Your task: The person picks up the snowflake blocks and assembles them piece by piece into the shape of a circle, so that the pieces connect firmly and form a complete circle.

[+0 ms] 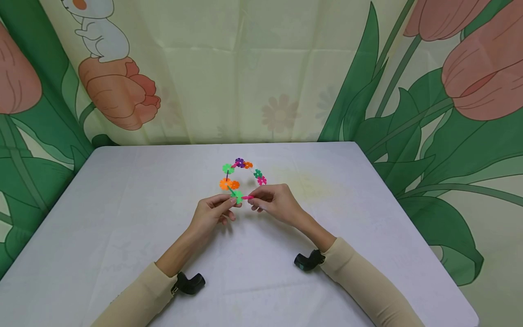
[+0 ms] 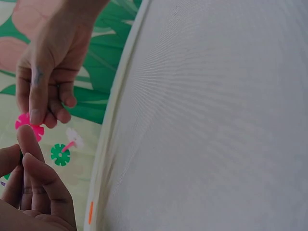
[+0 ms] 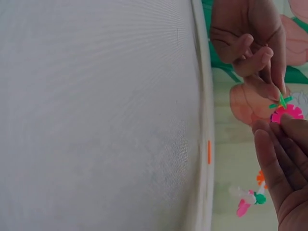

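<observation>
My left hand [image 1: 210, 213] pinches a light green snowflake disc [image 1: 238, 196] between thumb and fingers. Beside it my right hand [image 1: 278, 203] pinches a pink snowflake disc [image 3: 288, 114], seen edge-on in the head view. The pink disc meets the green one at its edge; how far they are slotted together I cannot tell. From the green disc a chain of joined plastic discs curves up and round: orange discs [image 1: 225, 184], another light green [image 1: 228, 169], purple [image 1: 239, 162], orange, clear, dark green [image 1: 257, 173] and pink [image 1: 262, 180] near my right hand.
A white-covered table [image 1: 122, 218] lies under both hands. Behind it hangs a printed curtain [image 1: 245, 91] with tulips and a rabbit. A black wrist camera sits on each cuff, left [image 1: 189, 284] and right [image 1: 308, 260].
</observation>
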`<control>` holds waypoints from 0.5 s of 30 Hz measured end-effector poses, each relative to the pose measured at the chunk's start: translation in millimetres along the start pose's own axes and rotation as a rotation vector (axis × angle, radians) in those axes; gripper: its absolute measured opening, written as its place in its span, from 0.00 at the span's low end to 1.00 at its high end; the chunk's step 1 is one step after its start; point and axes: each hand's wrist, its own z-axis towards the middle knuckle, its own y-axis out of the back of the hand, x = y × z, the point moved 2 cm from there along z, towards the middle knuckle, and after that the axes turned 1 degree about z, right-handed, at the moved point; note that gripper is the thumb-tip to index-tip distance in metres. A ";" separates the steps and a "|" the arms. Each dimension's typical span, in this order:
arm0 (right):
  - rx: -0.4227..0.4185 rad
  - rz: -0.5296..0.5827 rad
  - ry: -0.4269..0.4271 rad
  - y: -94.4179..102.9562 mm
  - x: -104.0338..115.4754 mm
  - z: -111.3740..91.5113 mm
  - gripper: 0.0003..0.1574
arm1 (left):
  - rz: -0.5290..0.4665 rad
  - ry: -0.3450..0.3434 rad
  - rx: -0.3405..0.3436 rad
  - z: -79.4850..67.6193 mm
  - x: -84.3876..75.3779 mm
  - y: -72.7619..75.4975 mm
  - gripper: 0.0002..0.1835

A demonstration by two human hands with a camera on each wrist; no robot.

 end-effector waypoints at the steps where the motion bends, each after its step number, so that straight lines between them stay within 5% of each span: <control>1: -0.005 -0.003 0.006 -0.1 -0.3 0.0 0.08 | -0.001 -0.001 0.001 0.1 0.1 0.0 0.19; 15: -0.051 -0.050 0.124 -1.8 1.5 -0.5 0.09 | 0.002 -0.024 0.002 1.4 2.3 1.4 0.16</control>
